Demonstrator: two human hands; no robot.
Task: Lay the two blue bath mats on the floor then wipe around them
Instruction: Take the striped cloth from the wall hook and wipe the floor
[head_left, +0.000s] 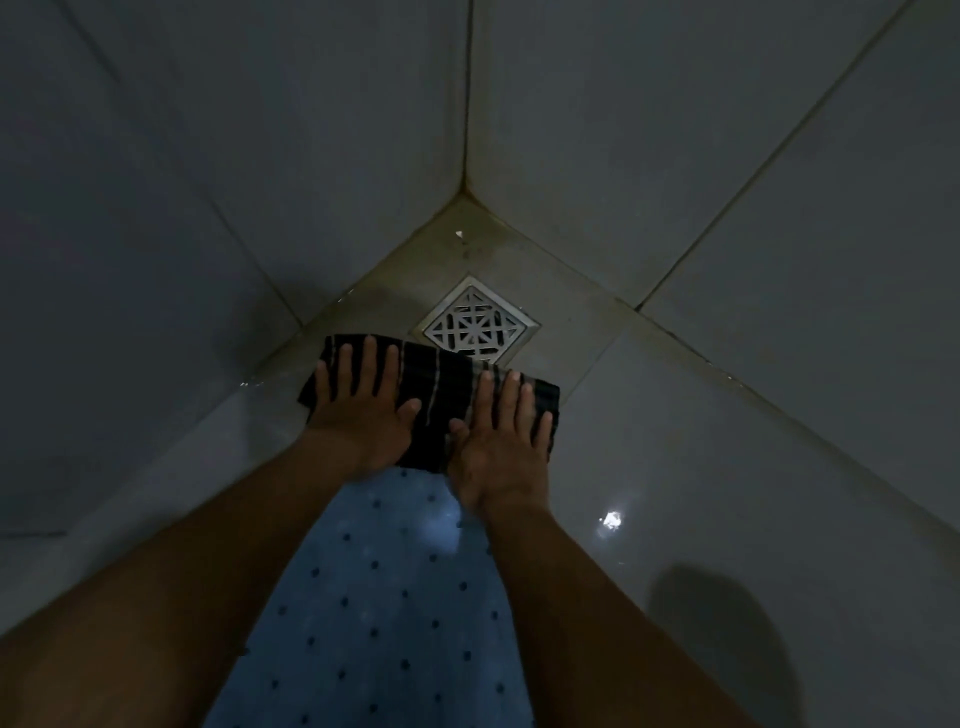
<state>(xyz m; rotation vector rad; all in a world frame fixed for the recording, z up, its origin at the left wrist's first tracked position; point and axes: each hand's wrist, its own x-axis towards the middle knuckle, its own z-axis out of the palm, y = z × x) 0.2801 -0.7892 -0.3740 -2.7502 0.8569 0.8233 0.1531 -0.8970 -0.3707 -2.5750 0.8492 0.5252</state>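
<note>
While pressing down on dark cloth (441, 395), left hand (363, 415) and right hand (501, 447) lie flat, fingers (370, 361) straight, spread

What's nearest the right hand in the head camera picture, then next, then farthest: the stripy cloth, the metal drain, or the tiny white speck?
1. The stripy cloth: right under the right hand, touching it.
2. The metal drain: just beyond the cloth, toward the corner.
3. The tiny white speck: farthest, deep in the corner where the walls meet.
</note>
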